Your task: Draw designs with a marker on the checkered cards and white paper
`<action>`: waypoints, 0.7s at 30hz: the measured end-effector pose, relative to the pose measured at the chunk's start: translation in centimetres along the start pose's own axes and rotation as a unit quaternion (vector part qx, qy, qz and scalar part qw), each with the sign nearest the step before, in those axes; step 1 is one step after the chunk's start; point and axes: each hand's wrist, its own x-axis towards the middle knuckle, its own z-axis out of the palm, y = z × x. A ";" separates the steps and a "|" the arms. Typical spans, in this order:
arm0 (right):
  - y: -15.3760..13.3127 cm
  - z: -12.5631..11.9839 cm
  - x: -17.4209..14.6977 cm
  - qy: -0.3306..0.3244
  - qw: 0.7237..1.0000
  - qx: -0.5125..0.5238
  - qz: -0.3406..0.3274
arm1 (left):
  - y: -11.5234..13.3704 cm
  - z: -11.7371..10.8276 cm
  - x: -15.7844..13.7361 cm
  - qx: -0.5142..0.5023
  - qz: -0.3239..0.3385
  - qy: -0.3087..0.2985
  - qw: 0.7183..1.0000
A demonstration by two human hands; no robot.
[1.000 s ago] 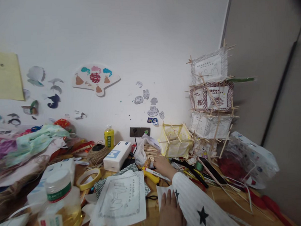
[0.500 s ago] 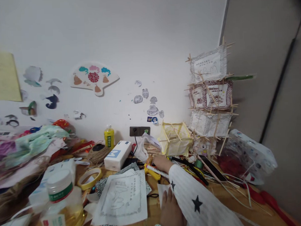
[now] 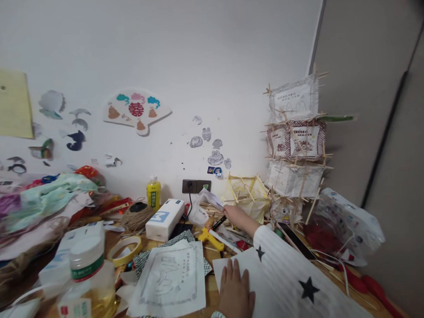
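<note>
My left hand (image 3: 235,288), a beaded bracelet at its wrist, lies flat with fingers spread on a white sheet of paper (image 3: 259,264). My right hand (image 3: 237,217) reaches across to the back of the table, its fingers closed around what looks like a black pen (image 3: 219,222). Its white sleeve with dark stars covers part of the sheet. Just left of the pen is a yellow glue gun (image 3: 211,239). A drawn sheet with a decorated border (image 3: 171,281) lies left of my left hand, on top of patterned paper.
Behind my right hand stands a yellow stick frame (image 3: 246,190), with a tall stick-and-paper tower (image 3: 296,142) beside it. A tissue pack (image 3: 165,218), a tape roll (image 3: 124,251) and a clear jar of yellowish liquid (image 3: 87,284) stand at left. A phone (image 3: 294,239) lies at right.
My right hand has lifted a little and now shows the black pen. Its sleeve has shifted right, uncovering more of the white sheet. My left hand's fingers are spread wider on the paper.
</note>
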 end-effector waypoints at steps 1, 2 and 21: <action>-0.1 -0.7 -0.2 0.008 1.000 -0.004 0.008 | -0.2 0.3 0.1 0.000 -0.001 0.004 1.000; -0.2 -1.4 -0.5 0.021 1.000 -0.005 0.016 | -0.3 0.4 0.1 -0.004 -0.002 0.006 1.000; 3.7 1.4 -14.9 0.188 0.826 0.509 0.149 | 0.4 -2.5 1.3 -0.426 -0.032 0.184 0.885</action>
